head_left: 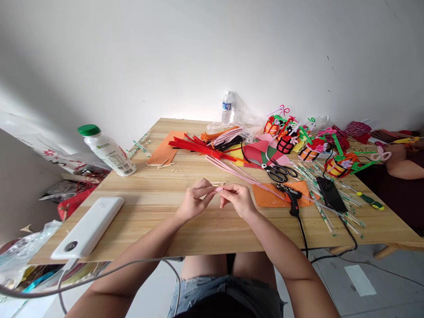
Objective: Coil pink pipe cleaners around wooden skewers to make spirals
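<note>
Above the middle of the wooden table, my left hand (198,199) and my right hand (239,199) meet at the fingertips. Both pinch one small pink piece (219,189), which looks like a bent bit of pipe cleaner; the fingers cover most of it. Just behind my hands lie a few thin wooden sticks (217,183). Long pink pipe cleaners (232,170) stretch across the table behind them toward the right. To the right of my right hand, a black hot glue gun (293,197) rests on an orange sheet (265,198).
Black-handled scissors (280,172), red pipe cleaners (192,145) and small decorated baskets (309,151) fill the back right. A phone (331,195) lies on wrapped straws (326,218). Left stand a white bottle (109,150) and a power bank (89,227). Another person's arm (404,163) shows at far right.
</note>
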`<control>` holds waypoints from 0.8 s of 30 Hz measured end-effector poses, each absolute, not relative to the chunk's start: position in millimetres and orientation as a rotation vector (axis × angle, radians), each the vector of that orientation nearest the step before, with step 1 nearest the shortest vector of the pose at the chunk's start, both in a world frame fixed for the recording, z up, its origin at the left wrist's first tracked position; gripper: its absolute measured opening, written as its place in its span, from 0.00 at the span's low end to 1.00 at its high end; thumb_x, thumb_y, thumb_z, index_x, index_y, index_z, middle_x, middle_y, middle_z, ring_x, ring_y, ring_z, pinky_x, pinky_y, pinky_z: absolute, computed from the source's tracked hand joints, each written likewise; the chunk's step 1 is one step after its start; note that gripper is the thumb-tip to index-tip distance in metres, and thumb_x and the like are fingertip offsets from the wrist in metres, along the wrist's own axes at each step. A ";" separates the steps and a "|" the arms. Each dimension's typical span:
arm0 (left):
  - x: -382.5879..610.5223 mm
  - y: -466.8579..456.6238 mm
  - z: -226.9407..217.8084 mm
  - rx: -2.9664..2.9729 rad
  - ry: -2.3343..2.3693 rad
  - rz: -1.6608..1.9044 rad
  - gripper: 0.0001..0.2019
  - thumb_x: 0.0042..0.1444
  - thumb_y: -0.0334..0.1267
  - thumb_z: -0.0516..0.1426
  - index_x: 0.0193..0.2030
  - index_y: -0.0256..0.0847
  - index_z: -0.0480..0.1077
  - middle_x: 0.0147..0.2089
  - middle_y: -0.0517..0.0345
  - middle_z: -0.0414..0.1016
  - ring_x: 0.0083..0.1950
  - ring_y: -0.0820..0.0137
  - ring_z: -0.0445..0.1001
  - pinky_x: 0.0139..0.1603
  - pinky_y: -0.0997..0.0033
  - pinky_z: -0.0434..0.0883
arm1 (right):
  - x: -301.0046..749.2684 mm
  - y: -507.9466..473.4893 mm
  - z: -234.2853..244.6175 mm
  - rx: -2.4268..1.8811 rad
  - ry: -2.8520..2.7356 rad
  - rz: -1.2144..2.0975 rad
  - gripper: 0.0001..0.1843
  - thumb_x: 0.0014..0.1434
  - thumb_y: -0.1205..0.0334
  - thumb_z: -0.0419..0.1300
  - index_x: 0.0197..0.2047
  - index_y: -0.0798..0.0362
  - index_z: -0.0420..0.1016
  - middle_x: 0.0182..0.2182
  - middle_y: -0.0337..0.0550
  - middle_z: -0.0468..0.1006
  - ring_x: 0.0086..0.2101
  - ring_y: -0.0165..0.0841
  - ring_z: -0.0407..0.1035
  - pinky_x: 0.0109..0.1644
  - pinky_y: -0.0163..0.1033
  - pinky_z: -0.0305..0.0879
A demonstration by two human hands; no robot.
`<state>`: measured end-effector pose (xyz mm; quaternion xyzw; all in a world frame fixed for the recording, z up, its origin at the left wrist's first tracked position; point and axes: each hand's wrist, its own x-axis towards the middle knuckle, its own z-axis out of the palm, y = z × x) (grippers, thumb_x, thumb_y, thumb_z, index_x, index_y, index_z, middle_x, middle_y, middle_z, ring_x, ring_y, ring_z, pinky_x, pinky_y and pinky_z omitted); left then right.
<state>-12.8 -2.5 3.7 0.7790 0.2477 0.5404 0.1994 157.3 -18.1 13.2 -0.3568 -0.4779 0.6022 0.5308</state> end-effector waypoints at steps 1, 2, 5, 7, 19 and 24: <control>-12.6 -2.4 3.1 2.179 0.682 1.528 0.10 0.57 0.31 0.58 0.45 0.42 0.78 0.32 0.52 0.73 0.34 0.70 0.70 0.36 0.68 0.69 | 156.9 -18.9 14.2 -0.850 -1.150 1.421 0.13 0.46 0.56 0.70 0.31 0.56 0.79 0.19 0.36 0.74 0.17 0.27 0.69 0.22 0.36 0.71; -12.6 -2.4 2.9 2.164 0.674 1.527 0.10 0.57 0.31 0.58 0.45 0.42 0.78 0.32 0.52 0.73 0.34 0.70 0.70 0.36 0.68 0.69 | 156.7 -19.9 15.4 -0.843 -1.169 1.395 0.12 0.47 0.56 0.70 0.31 0.56 0.79 0.20 0.36 0.74 0.17 0.28 0.69 0.23 0.36 0.71; -12.8 -3.2 4.8 2.055 0.662 1.413 0.09 0.58 0.33 0.58 0.43 0.41 0.79 0.31 0.52 0.74 0.32 0.71 0.71 0.34 0.70 0.70 | 157.4 -23.4 20.3 -0.801 -1.267 1.279 0.10 0.48 0.58 0.69 0.30 0.55 0.78 0.22 0.37 0.75 0.18 0.28 0.70 0.25 0.37 0.70; -12.8 -4.3 7.2 1.972 0.653 1.330 0.09 0.58 0.35 0.58 0.41 0.40 0.79 0.30 0.52 0.74 0.32 0.71 0.72 0.33 0.71 0.70 | 158.2 -25.4 23.6 -0.770 -1.321 1.196 0.08 0.49 0.59 0.69 0.28 0.55 0.77 0.24 0.38 0.75 0.19 0.29 0.71 0.25 0.38 0.70; -11.5 -5.2 -2.2 2.062 0.665 1.460 0.08 0.58 0.35 0.58 0.42 0.41 0.79 0.31 0.51 0.74 0.34 0.69 0.71 0.37 0.66 0.70 | 156.3 -27.7 23.5 -0.814 -1.381 1.083 0.12 0.50 0.54 0.67 0.26 0.54 0.73 0.21 0.38 0.72 0.19 0.28 0.68 0.23 0.36 0.69; -9.0 -6.4 -4.3 2.175 0.734 1.560 0.09 0.57 0.33 0.58 0.43 0.42 0.78 0.33 0.51 0.75 0.36 0.67 0.72 0.40 0.64 0.70 | 154.8 -27.8 21.5 -0.840 -1.351 1.106 0.13 0.52 0.54 0.67 0.27 0.54 0.73 0.21 0.38 0.73 0.19 0.28 0.68 0.24 0.36 0.68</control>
